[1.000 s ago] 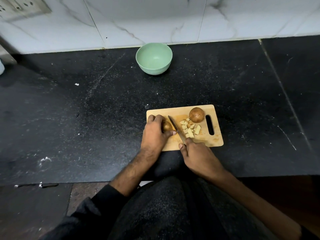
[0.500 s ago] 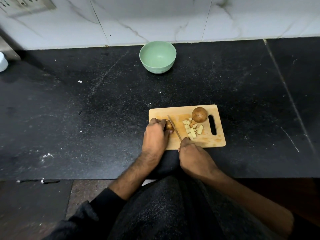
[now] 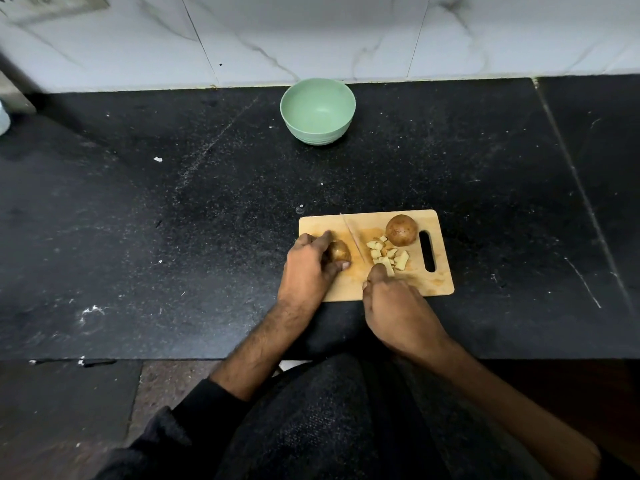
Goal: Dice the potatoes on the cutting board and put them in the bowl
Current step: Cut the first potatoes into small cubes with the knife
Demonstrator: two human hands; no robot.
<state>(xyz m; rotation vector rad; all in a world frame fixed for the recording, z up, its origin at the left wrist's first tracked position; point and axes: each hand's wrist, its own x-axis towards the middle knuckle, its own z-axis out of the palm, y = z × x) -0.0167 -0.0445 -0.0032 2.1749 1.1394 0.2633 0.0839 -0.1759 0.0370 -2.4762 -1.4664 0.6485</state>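
Left hand: left hand (image 3: 308, 268) lies on the near-left part of the cutting board (image 3: 440, 285), fingers and thumb curled round a potato piece (image 3: 339, 252), pinning it to the wood.
Right hand: right hand (image 3: 398, 308) is at the board's near edge, closed round a knife handle; the handle itself is hidden under the hand.
Knife: knife (image 3: 355, 239) blade runs from the right hand away toward the board's far edge, leaning slightly left. Thin and edge-on; I cannot tell whether the edge touches the wood.
Key relation: the held piece lies just left of the blade, between blade and left palm. Its exposed end faces the blade. The left fingertips (image 3: 344, 265) sit very near the cutting line, so the next cut likely needs the blade shifted left onto the piece with those tips tucked back.
Held piece: brown-skinned, rounded, seemingly part of a potato; cut face not visible.
Diced pieces: diced pieces (image 3: 388, 254) are pale, irregular chunks in a loose heap right of the blade, mid-board.
Whole potato: whole potato (image 3: 401, 230) is round, brown and uncut, at the board's far side beside the handle slot.
Bowl: bowl (image 3: 318, 133) is green with nothing visible inside, well beyond the board's far edge on the bench (image 3: 173, 220).
Progress: judged early; nothing in the bowl yet.
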